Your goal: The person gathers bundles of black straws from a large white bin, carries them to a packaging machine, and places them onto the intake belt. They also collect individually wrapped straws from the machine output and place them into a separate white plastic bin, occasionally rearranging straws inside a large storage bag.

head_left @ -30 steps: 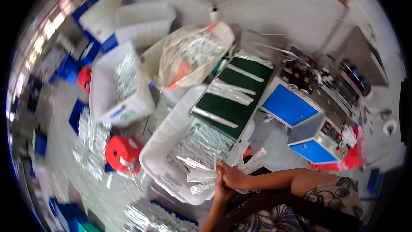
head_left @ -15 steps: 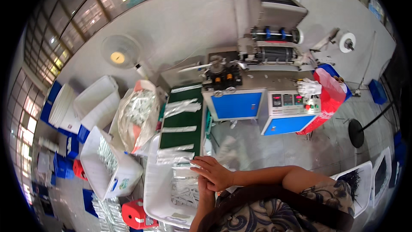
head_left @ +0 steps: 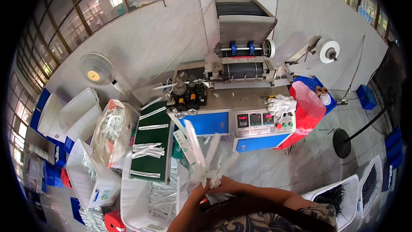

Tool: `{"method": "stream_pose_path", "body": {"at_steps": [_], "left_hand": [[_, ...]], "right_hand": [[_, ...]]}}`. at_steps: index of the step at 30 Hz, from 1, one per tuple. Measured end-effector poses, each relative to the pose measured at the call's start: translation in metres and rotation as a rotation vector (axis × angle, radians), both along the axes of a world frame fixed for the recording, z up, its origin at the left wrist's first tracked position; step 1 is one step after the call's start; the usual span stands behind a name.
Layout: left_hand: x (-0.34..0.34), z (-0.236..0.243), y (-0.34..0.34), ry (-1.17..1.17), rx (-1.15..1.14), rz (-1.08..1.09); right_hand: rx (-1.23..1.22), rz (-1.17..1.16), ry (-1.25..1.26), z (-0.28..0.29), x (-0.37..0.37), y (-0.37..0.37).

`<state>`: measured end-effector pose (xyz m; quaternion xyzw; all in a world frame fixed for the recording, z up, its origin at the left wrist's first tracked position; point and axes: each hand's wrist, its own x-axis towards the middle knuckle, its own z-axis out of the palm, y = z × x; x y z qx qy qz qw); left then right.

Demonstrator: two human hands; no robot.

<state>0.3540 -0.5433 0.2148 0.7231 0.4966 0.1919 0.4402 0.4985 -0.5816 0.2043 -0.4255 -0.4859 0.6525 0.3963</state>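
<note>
My left hand (head_left: pixel 199 192) and my right hand (head_left: pixel 226 185) are close together at the lower middle, both closed around the lower ends of a loose bunch of long, thin white wrapped packets (head_left: pixel 195 148). The bunch fans upward and is partly blurred; one packet bears green print. To its left, several similar packets lie crosswise, singly and in overlapping groups, on a green conveyor belt (head_left: pixel 148 137). Below the belt's near end stands a white bin (head_left: pixel 131 208) with many more packets inside. My fingertips are partly hidden by the bunch.
A packing machine (head_left: pixel 244 71) with a black-filled hopper stands ahead, its control panel (head_left: pixel 265 120) bearing white gloves (head_left: pixel 281 105). Left are a filled sack (head_left: pixel 112 135), a white tub (head_left: pixel 101 189) and a fan (head_left: pixel 98 69). Right are a bin of black sticks (head_left: pixel 349 189) and a stand (head_left: pixel 342 143).
My hands have come away from the belt's near end, slightly right, and now hold a raised bunch of packets. Packets on the belt are arranged differently. The whole view has shifted.
</note>
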Motion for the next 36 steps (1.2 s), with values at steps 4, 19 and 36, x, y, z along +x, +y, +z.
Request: {"method": "stream_pose_path", "body": {"at_steps": [4,19,36], "left_hand": [[0.001,-0.005,0.008,-0.071,-0.133,-0.109],[-0.023,-0.005,0.140,0.411,-0.025,-0.544],[-0.015,-0.018,0.274,0.297,-0.226,-0.699]], "right_hand": [[-0.111,0.154,0.156,-0.043,0.002,-0.006],[0.012,0.562,-0.488,0.014,0.008,0.140],[1.125,0.625,-1.014,0.017,-0.011,0.310]]}}
